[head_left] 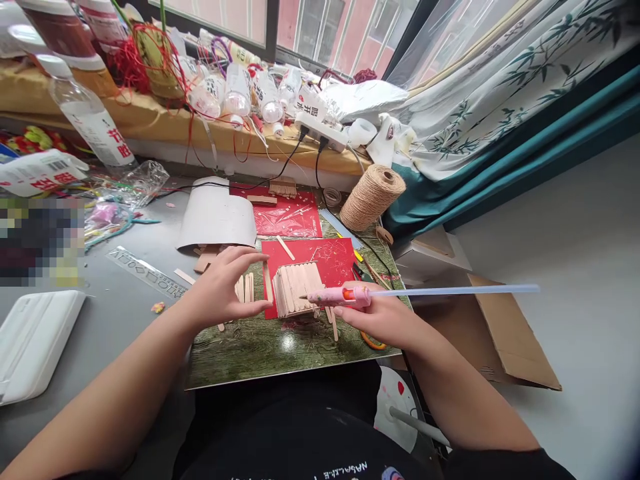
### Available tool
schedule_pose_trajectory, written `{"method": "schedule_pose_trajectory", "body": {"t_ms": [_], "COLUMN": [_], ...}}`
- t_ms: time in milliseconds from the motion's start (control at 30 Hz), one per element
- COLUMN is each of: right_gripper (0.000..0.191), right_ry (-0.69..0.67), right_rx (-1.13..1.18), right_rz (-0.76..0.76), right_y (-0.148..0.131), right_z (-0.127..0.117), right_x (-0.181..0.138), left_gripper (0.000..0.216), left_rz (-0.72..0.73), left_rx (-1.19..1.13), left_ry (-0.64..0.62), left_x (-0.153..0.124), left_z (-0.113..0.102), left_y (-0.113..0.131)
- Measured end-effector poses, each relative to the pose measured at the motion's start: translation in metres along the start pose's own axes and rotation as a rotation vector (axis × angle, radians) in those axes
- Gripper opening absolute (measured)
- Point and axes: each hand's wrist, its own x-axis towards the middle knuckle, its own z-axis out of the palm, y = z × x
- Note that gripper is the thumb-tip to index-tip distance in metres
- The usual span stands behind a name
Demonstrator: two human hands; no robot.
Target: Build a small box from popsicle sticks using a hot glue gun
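Observation:
My right hand [383, 317] is closed round a pink hot glue gun [340, 297] with a long clear glue stick [460, 291] jutting out to the right; its nozzle points left at a panel of wooden craft sticks [297, 287]. That panel lies on a red sheet [330, 257] over a green mat [280, 347]. My left hand [225, 287] hovers just left of the panel with fingers spread in a loose claw over several loose sticks [245, 288]; thumb and fingertip sit close to a single stick [268, 281].
A twine spool [373, 197], a curved grey card [216, 215], a second red sheet [287, 213], a clear ruler [147, 272] and a white box [33, 340] surround the mat. Bottles, a power strip [320, 127] and clutter line the sill. A cardboard box [505, 340] lies right.

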Motion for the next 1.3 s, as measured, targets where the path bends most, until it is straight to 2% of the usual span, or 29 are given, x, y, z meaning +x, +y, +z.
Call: {"method": "schedule_pose_trajectory", "body": {"t_ms": [133, 233, 467, 700, 800, 933, 1067, 1300], "right_gripper": [0.043, 0.055, 0.057, 0.056, 0.054, 0.049, 0.042, 0.046], "right_ry": [0.154, 0.228, 0.2, 0.244, 0.338, 0.489, 0.45, 0.334], "right_rx": [0.187, 0.327, 0.434, 0.537, 0.575, 0.556, 0.431, 0.341], "right_rz": [-0.018, 0.043, 0.083, 0.096, 0.078, -0.081, -0.23, -0.219], "right_y": [0.019, 0.031, 0.042, 0.059, 0.058, 0.052, 0.041, 0.029], "right_z": [0.0, 0.005, 0.013, 0.023, 0.035, 0.056, 0.069, 0.069], "right_x": [-0.001, 0.0, 0.0, 0.005, 0.007, 0.01, 0.017, 0.038], "left_gripper": [0.076, 0.075, 0.074, 0.078, 0.083, 0.112, 0.127, 0.108], "left_rz": [0.031, 0.036, -0.002, -0.024, -0.048, -0.123, -0.163, -0.136], "left_rx": [0.016, 0.045, 0.008, -0.068, -0.093, -0.143, -0.211, -0.26], "left_ry": [-0.017, -0.038, -0.067, -0.101, -0.101, -0.109, -0.14, -0.142], "left_x": [0.01, 0.016, 0.022, 0.022, 0.02, 0.015, 0.008, 0.005], "left_z": [0.007, 0.016, 0.027, 0.03, 0.031, 0.035, 0.041, 0.047], "left_y": [0.035, 0.046, 0.043, 0.04, 0.039, 0.032, 0.023, 0.017]}}
